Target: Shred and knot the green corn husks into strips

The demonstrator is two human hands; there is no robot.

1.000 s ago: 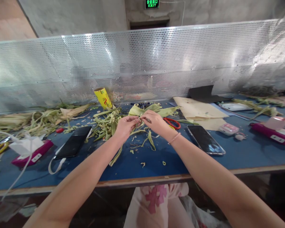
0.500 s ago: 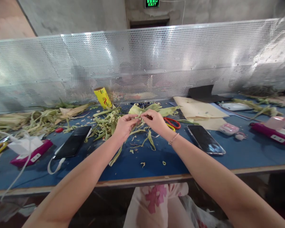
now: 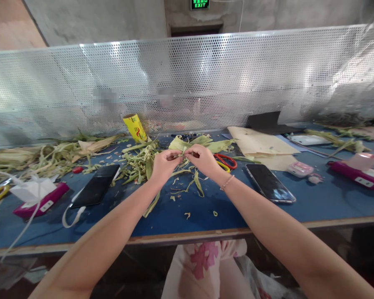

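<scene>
Near the centre of the frame, the person's left hand (image 3: 164,167) and right hand (image 3: 203,161) both pinch a small pale-green strip (image 3: 183,152) in their grip, above the blue table (image 3: 232,216).

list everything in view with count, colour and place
Exit sign: one, green, wall
Perforated panel: one, silver, behind table
Table: one, blue, beneath hands
Tube: one, yellow, near panel
Plant strips: many, pale green, across table
Paper: count unclear, tan, right of centre
Phones: two, black, either side
Power strips: two, purple, either side
Charger: one, white, left power strip
Scissors-like tools: two, red-yellow, far left; right of hands
Small case: one, pink, right
Left hand: one, bare, pinching pale strip
Right hand: one, bare, at same strip
</scene>
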